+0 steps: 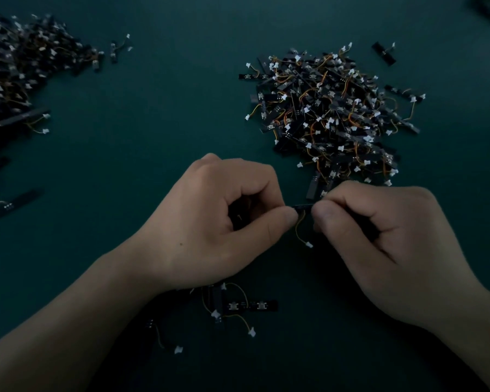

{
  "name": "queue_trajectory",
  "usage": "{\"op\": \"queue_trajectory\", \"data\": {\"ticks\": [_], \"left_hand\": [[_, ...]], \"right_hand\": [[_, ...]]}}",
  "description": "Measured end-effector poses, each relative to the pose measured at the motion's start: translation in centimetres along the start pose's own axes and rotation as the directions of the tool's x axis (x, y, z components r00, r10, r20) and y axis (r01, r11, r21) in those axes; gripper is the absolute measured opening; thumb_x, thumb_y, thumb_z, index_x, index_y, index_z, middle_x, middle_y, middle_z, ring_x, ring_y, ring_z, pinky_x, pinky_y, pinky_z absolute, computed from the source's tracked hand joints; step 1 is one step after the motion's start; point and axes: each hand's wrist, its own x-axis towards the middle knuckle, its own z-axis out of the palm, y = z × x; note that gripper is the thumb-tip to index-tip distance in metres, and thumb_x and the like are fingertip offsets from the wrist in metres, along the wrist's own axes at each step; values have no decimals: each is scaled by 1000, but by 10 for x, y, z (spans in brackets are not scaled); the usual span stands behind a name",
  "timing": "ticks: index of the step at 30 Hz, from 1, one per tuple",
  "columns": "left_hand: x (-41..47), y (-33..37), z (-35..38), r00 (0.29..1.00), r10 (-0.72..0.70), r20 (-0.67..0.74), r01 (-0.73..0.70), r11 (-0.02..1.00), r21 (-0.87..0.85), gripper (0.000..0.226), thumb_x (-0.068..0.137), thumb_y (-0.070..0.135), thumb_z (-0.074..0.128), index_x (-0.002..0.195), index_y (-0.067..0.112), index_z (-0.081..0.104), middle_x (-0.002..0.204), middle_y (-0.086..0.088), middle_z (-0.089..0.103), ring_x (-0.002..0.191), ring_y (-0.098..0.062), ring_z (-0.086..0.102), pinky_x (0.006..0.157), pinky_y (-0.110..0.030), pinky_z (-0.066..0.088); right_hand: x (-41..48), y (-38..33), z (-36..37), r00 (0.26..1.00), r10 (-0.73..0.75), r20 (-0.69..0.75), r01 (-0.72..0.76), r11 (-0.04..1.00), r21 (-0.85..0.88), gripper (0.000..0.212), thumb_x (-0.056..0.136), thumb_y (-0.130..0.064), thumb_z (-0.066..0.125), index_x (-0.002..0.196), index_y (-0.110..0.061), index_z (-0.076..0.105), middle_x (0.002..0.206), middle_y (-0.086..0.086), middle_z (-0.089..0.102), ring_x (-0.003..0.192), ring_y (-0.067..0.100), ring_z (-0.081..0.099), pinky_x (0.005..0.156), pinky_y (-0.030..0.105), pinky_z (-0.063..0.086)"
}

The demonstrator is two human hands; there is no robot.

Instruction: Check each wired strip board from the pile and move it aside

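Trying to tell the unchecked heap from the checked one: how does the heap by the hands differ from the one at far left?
The right heap is a compact mound, wholly in view; the left heap spreads wider and runs off the frame's edge. The right heap lies just beyond the right hand; the left heap lies well away from the left hand. Both are tangled black strip boards with wires and white connectors.

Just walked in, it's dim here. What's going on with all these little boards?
A person holds one wired strip board between both hands, the left hand and right hand each pinching an end, its wire and white connector dangling below. A large pile lies beyond the right hand, another pile sits far left, and a few boards lie by the wrists.
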Motion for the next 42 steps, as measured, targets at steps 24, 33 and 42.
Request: {"op": "queue_trajectory", "data": {"ticks": [24, 33, 42], "left_hand": [[-5, 6, -2, 988, 13, -156, 21, 977, 214, 13, 87, 25, 55, 75, 21, 57, 59, 7, 45, 55, -17, 48, 52, -32, 39], [-5, 9, -4, 996, -47, -81, 55, 994, 94, 18, 71, 4, 51, 64, 15, 62, 49, 0, 53, 43, -20, 45, 43, -22, 32], [-1, -2, -2, 972, -38, -230, 62, 994, 94, 32, 76, 4, 52, 92, 19, 74, 80, 9, 64, 71, -18, 60, 64, -28, 47]], "right_hand": [[-2, 5, -1, 991, -107, 75, 111, 993, -41, 50, 101, -34, 51, 55, -17, 43, 46, -5, 36, 40, 14, 40, 42, 34, 33], [-2, 0, -1, 984, 83, -157, -73, 995, 68, 19, 102, -35, 58, 114, -35, 72, 71, -13, 69, 53, 6, 61, 51, 10, 43], [-2, -1, 3, 997, -1, 83, 23, 962, -271, 49, 86, -63, 66, 128, -38, 69, 80, -21, 52, 73, 0, 57, 63, 32, 53]]}}
